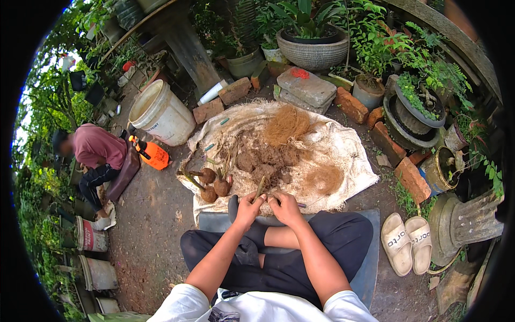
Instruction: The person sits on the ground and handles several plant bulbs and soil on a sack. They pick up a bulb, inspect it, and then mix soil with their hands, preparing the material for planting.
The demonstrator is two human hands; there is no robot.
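I had both hands close together over the near edge of the sack point(348, 163), in front of the crossed legs. The left hand point(248, 208) was closed, thumb and fingers gripping a stem point(260, 187), whose free end pointed away toward the soil point(258, 161). The right hand point(286, 207) had its fingers bent just beside the left; I could not tell from my view whether they held anything. A thin dark rod point(301, 205) showed next to the right hand, too small for me to make out.

Left of the soil I saw three brown balls point(221, 186) with stalks, grouped on the sack. A large tangle of fibre point(288, 124) lay beyond the soil, and a smaller tuft point(324, 180) to its right. Past the sack's left side stood an orange spray bottle point(155, 156) and, behind it, a white bucket point(164, 117). Farther left, another person point(103, 147) sat low. On the right, a pair of slippers point(397, 246) lay beside the mat point(370, 228), and bricks point(412, 181) bordered the sack's far right side.
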